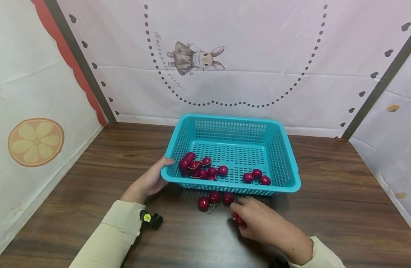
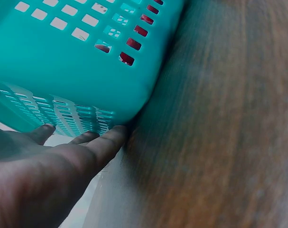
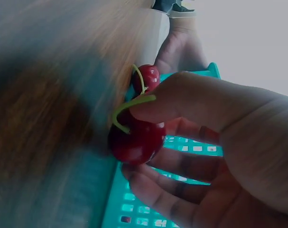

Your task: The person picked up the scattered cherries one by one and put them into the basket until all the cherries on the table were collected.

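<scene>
A turquoise plastic basket with mesh walls stands on the brown table. My left hand grips its near left corner, thumb over the rim, while the fingers lie along the outer wall. Just in front of the basket, my right hand pinches a dark red cherry with a curved green stem, between thumb and fingers. Beside that hand, cherries lie on the table along the near side. Inside, several cherries cluster at the left, and a small group sits toward the right.
Brown wood-grain table extends on both sides of the basket. A white printed cloth with a rabbit picture hangs behind it, and similar cloth walls flank the table. A black strap device is worn on the left wrist.
</scene>
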Demonstrator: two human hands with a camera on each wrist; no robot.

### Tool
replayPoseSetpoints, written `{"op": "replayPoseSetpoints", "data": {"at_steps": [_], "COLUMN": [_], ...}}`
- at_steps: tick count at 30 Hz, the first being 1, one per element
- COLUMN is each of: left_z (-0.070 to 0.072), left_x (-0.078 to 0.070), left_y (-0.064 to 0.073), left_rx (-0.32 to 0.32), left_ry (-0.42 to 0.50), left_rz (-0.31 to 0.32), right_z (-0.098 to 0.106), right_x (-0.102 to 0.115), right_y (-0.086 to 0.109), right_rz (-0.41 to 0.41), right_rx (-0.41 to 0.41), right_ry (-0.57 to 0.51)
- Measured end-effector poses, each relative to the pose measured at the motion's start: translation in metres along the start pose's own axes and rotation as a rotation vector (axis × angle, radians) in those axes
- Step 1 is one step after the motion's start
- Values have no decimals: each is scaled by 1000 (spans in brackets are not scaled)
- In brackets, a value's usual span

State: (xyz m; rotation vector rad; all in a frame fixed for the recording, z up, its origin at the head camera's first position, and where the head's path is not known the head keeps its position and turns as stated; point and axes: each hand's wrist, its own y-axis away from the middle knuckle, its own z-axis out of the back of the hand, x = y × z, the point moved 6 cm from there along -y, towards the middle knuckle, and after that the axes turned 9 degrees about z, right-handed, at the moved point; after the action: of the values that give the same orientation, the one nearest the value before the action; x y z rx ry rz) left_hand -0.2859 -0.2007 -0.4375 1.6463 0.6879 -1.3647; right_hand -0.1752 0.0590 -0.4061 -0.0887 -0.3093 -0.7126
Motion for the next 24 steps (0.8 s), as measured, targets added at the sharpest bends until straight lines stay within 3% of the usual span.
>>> {"op": "replayPoseSetpoints", "data": {"at_steps": [7, 11, 14, 18, 21, 24], "left_z": [1, 1, 0, 0, 1, 0], "left_x": [1, 2, 3, 3, 3, 3], "left_y": [0, 1, 1, 0, 0, 0], "left_rx": [-6, -10, -12, -20, -22, -18], "left_ry": [3, 0, 1, 0, 0, 5], "left_rz": [0, 3, 8, 11, 9, 9], "right_z": [10, 25, 44, 75, 92, 102], "right_x": [17, 30, 37, 40, 32, 18], "right_y": [5, 12, 19, 28, 29, 27], "right_rz": [94, 167, 251, 364, 352, 274], "right_rx": [-1, -79, -213, -461, -605, -664], "right_ry": [-25, -38, -62, -18, 50, 83]}}
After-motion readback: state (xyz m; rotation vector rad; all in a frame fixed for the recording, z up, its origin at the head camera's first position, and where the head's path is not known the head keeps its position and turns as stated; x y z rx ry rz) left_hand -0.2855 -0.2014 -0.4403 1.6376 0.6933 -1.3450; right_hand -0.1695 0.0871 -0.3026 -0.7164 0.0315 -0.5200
